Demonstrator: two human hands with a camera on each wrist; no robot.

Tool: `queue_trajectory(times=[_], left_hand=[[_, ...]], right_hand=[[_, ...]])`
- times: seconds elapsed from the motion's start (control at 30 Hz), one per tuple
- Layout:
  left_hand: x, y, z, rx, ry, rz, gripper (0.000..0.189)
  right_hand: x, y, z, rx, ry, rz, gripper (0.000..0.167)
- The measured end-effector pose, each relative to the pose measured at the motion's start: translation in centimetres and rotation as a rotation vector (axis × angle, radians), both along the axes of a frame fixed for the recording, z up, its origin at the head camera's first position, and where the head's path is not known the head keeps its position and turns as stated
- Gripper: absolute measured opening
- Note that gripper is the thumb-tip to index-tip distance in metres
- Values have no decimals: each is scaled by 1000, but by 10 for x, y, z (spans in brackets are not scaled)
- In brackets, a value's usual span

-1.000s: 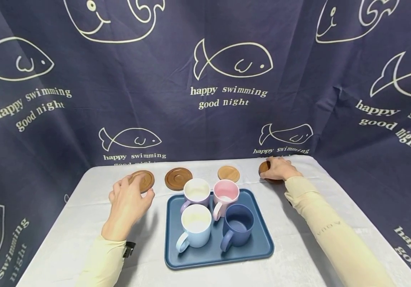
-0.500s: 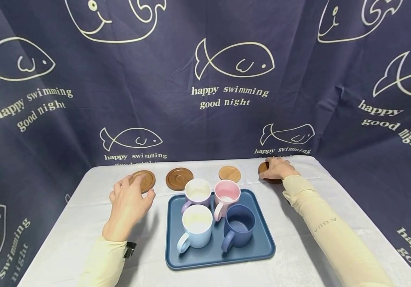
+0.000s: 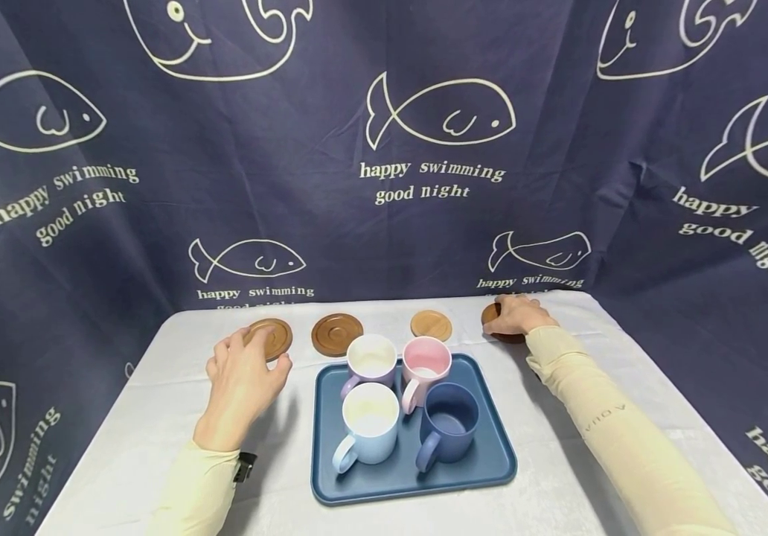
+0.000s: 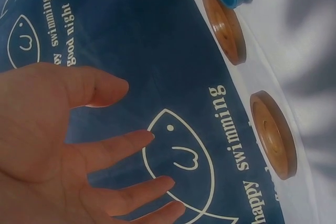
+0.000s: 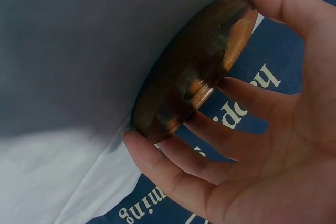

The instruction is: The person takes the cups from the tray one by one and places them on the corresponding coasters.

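At the table's far right corner my right hand (image 3: 523, 314) holds a dark brown round wooden coaster (image 5: 181, 72) by its edge. The right wrist view has the thumb on one side and the fingertips along the rim, with the coaster on or close to the white cloth. My left hand (image 3: 242, 383) hovers near the leftmost brown coaster (image 3: 280, 339), fingers loosely bent. In the left wrist view those fingers hold nothing and stand apart from the coasters. Another brown coaster (image 3: 337, 334) and a lighter one (image 3: 432, 325) lie between the hands.
A blue tray (image 3: 417, 487) stands mid-table, bearing a lilac mug (image 3: 372, 361), a pink mug (image 3: 427, 365), a light blue mug (image 3: 370, 428) and a navy mug (image 3: 449, 424). Behind the white-covered table (image 3: 116, 461) hangs a navy fish-print curtain (image 3: 330, 223).
My right hand and its coaster have shifted slightly left relative to the table. My left hand holds its place. The head view has drifted a little.
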State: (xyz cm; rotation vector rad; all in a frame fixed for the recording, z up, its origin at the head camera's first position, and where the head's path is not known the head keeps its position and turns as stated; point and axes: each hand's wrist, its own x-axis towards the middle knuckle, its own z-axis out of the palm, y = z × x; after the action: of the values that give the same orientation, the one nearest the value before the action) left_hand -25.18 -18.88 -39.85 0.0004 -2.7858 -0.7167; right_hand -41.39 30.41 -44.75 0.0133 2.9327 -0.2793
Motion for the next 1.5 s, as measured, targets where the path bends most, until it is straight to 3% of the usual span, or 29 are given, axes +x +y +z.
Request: queue_trajectory(times=[0.27, 0.8, 1.27, 1.5], left_hand=[[0, 0, 1, -4, -17, -1, 53], [0, 0, 2, -18, -2, 9, 51], [1, -3, 4, -18, -5, 4, 50], [1, -4, 4, -11, -6, 4, 51]], right_hand=[[-1, -1, -1, 3, -13, -9, 85], [-1, -2, 3, -6, -31, 6, 92], [16, -6, 39, 14, 67, 65, 88], [33, -12, 57, 19, 147, 95, 83]])
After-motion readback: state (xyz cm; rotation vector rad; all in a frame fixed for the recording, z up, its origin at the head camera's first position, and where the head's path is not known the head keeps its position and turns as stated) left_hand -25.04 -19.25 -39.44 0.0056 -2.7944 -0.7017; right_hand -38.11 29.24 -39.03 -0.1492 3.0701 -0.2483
